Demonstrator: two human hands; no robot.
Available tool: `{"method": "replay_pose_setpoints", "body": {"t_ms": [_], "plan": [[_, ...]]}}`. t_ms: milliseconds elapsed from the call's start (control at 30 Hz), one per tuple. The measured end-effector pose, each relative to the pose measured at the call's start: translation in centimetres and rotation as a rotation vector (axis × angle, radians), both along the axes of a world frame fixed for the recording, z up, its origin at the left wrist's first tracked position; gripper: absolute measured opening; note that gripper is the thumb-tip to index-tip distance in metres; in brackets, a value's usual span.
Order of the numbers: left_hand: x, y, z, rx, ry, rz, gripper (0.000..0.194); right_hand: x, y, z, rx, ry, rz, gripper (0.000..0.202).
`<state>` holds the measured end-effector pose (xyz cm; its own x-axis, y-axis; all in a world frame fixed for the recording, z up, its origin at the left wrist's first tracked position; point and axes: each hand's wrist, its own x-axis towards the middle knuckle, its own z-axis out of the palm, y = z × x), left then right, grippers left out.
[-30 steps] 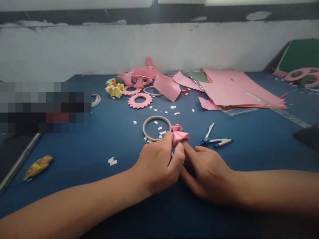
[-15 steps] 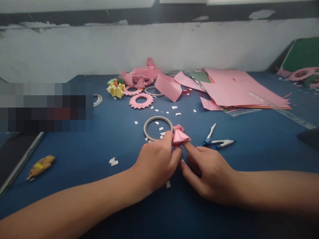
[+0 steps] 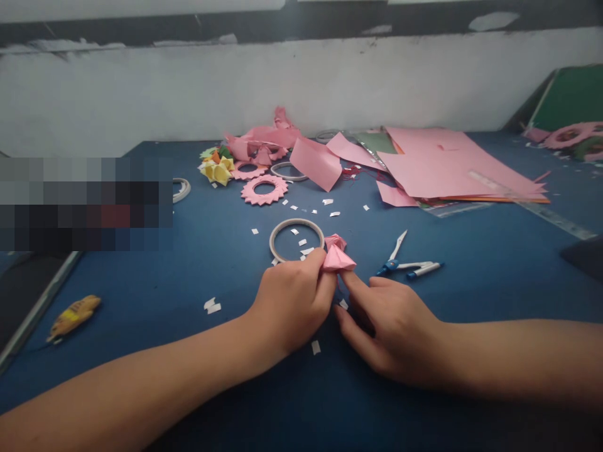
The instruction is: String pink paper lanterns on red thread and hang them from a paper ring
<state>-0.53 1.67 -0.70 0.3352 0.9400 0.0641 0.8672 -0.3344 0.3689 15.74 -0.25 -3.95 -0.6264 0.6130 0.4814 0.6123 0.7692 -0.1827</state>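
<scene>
held piece (image 3: pixel 338 258): smooth folded paper | tabletop (image 3: pixel 155 251): matt | ruler (image 3: pixel 553 215): glossy plastic, probably

From over here, I am slanting my left arm (image 3: pixel 164 380) inward and holding my right arm (image 3: pixel 522 358) almost level. My left hand (image 3: pixel 293 301) is pinching. My right hand (image 3: pixel 398 326) is stretching one finger (image 3: pixel 357 290) forward, its thumb (image 3: pixel 358 342) spreading apart below.

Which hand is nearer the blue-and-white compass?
Right. The right hand is just on the near side of the compass; the left hand is farther off, to the compass's left, holding the folded pink paper.
</scene>
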Motion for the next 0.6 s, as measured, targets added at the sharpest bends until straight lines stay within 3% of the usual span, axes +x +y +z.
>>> {"method": "replay_pose_setpoints", "body": {"t_ms": [267, 433, 600], "plan": [[0.1, 0.1, 0.0, -0.053, -0.065, 0.019, 0.021, 0.0, -0.1, 0.1, 0.028, 0.014, -0.009, 0.037], [-0.1, 0.4, 0.3, -0.140, -0.210, 0.074, 0.025, 0.2, -0.4, 0.0, 0.050, 0.020, -0.009, 0.045], [-0.5, 0.7, 1.0, -0.358, -0.466, 0.066, 0.030, 0.9, 0.7, 0.5, 0.065, 0.263, -0.001, 0.030]]}}
